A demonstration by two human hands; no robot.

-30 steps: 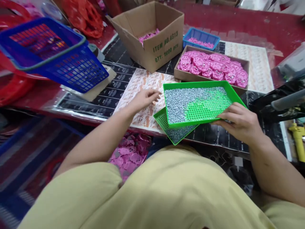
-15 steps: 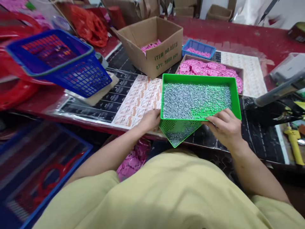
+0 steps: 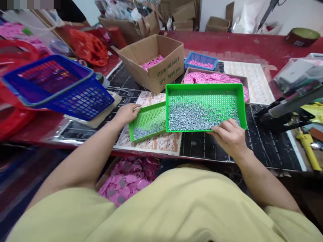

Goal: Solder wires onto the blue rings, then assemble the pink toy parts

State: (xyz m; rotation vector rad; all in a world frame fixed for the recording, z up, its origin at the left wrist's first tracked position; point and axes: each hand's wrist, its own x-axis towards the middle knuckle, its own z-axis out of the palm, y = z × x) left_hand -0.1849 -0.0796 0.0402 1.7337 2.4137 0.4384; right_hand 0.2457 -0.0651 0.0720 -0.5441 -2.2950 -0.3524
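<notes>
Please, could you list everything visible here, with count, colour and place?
Table: 1, red, across view
Centre tray: 1, green, centre
Left tray: 1, green, left of centre tray
Small bits: uncounted, silvery, both trays
Basket: 1, blue, table's left
Carton: 1, brown, behind left tray
Shallow box: 1, brown, behind centre tray
Bin: 1, blue, behind shallow box
Pink pieces: many, pink, carton, shallow box, bin, below table
Bag: 1, red, behind basket
Tape: 1, brown, far right
Tool: 1, yellow, right edge
Back boxes: several, brown, top
Other clutter: uncounted, mixed, around edges
Shirt: 1, pale yellow, bottom
Left hand: 1, bare, on left tray
Right hand: 1, bare, on centre tray
</notes>
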